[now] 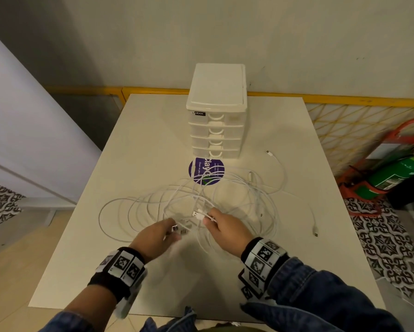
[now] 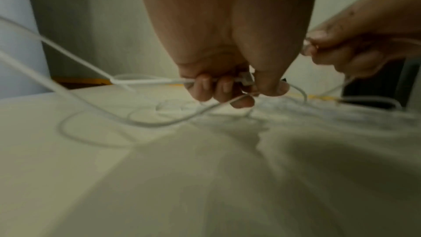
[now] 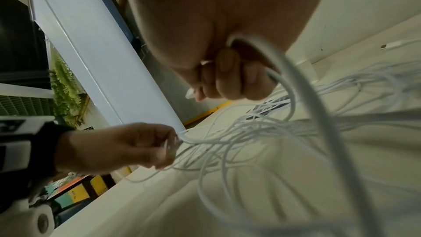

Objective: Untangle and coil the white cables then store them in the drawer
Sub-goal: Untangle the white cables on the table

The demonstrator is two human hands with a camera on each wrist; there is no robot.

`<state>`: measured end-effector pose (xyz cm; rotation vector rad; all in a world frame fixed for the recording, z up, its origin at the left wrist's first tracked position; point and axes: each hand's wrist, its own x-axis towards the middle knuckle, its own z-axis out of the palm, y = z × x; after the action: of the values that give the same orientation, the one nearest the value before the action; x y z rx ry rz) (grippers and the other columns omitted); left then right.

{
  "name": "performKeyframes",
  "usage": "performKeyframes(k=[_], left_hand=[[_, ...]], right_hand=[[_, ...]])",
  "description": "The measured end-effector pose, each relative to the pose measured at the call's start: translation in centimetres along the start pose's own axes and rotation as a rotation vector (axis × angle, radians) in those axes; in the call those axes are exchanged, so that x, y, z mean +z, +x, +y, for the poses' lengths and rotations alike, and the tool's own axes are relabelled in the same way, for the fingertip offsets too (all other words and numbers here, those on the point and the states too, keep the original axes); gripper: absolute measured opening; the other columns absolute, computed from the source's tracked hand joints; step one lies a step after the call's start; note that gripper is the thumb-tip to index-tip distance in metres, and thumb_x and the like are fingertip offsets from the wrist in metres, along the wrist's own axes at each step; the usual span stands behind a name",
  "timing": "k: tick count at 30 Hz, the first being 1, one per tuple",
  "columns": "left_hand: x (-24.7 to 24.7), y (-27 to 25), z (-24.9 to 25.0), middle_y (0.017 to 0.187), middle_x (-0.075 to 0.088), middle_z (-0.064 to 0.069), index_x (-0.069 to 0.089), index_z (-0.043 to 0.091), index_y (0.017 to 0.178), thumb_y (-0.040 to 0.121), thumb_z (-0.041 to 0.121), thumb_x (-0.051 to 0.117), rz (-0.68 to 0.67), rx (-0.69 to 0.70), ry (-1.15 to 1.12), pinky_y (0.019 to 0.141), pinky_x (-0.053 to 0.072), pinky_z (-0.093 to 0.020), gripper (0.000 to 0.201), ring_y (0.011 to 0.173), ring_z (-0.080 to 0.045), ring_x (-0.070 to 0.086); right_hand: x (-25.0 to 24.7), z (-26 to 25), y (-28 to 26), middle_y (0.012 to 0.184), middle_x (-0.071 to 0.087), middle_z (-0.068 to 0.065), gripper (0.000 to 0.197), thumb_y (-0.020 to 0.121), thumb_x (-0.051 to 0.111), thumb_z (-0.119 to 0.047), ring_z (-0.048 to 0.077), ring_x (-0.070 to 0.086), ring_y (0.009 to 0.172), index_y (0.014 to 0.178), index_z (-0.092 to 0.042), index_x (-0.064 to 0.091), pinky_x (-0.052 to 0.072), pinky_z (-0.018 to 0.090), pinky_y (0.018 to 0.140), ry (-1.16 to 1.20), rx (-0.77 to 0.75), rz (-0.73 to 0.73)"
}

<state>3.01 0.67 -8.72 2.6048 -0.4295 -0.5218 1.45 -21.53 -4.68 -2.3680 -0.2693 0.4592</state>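
A tangle of white cables [image 1: 225, 195] sprawls across the middle of the white table [image 1: 153, 140]. My left hand [image 1: 170, 232] pinches a cable end with a metal plug; its fingers [image 2: 224, 87] curl round the cord and plug [image 2: 247, 78]. My right hand [image 1: 213, 220] grips another cable, whose USB plug [image 1: 197, 214] sticks out to the left of it. From the right wrist, the fist [image 3: 230, 82] is closed round cable strands [image 3: 296, 82]. The white four-drawer unit [image 1: 215, 111] stands at the back of the table, all drawers closed.
A round purple sticker [image 1: 206, 170] lies on the table in front of the drawers. Loose cable ends [image 1: 316, 232] trail toward the right edge. A green extinguisher [image 1: 397, 173] in a red stand sits on the floor at right, by a yellow lattice fence [image 1: 344, 121].
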Motion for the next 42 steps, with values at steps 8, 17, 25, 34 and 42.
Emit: performKeyframes(k=[8, 17, 25, 34, 42], left_hand=[[-8.8, 0.1, 3.5, 0.065, 0.058, 0.008, 0.053, 0.026, 0.073, 0.094, 0.043, 0.044, 0.245, 0.044, -0.256, 0.064, 0.041, -0.024, 0.028, 0.066, -0.002, 0.055], [-13.0, 3.6, 12.0, 0.062, 0.045, 0.003, 0.050, 0.015, 0.088, 0.099, 0.029, 0.041, 0.528, 0.173, -0.668, 0.054, 0.038, -0.027, 0.019, 0.051, -0.007, 0.042], [-12.0, 3.0, 15.3, 0.058, 0.037, 0.006, 0.058, 0.011, 0.107, 0.098, 0.039, 0.033, 0.454, 0.177, -0.953, 0.048, 0.033, -0.017, 0.038, 0.048, -0.005, 0.035], [-9.4, 1.7, 16.8, 0.064, 0.053, -0.004, 0.050, -0.003, 0.103, 0.098, 0.028, 0.042, 0.404, 0.212, -0.876, 0.055, 0.043, -0.023, 0.032, 0.052, -0.010, 0.049], [-8.1, 0.9, 18.3, 0.062, 0.051, -0.005, 0.053, -0.004, 0.099, 0.100, 0.023, 0.040, 0.444, 0.144, -0.869, 0.049, 0.039, -0.016, 0.030, 0.047, -0.006, 0.046]], right_hand=[[-4.3, -0.2, 0.8, 0.066, 0.047, -0.010, 0.020, 0.098, 0.035, -0.021, 0.004, 0.046, 0.054, 0.102, -0.013, 0.053, 0.037, 0.020, 0.054, 0.191, -0.105, 0.315], [-8.9, -4.6, 2.2, 0.072, 0.061, -0.005, 0.016, 0.096, 0.043, -0.017, 0.011, 0.052, 0.060, 0.101, -0.018, 0.058, 0.042, 0.028, 0.058, 0.407, -0.261, 0.599], [-6.9, -6.1, 0.9, 0.069, 0.048, -0.010, 0.018, 0.097, 0.040, -0.013, 0.001, 0.046, 0.062, 0.101, -0.018, 0.056, 0.040, 0.015, 0.063, 0.644, -0.282, 0.543], [-6.4, -4.9, -1.0, 0.063, 0.058, -0.004, 0.014, 0.093, 0.048, -0.008, 0.010, 0.048, 0.051, 0.085, -0.017, 0.055, 0.043, 0.023, 0.053, 0.811, -0.224, 0.516], [-6.6, -3.6, -1.9, 0.069, 0.065, 0.001, 0.006, 0.091, 0.054, -0.012, 0.013, 0.051, 0.046, 0.087, -0.017, 0.056, 0.047, 0.029, 0.052, 0.705, -0.217, 0.434]])
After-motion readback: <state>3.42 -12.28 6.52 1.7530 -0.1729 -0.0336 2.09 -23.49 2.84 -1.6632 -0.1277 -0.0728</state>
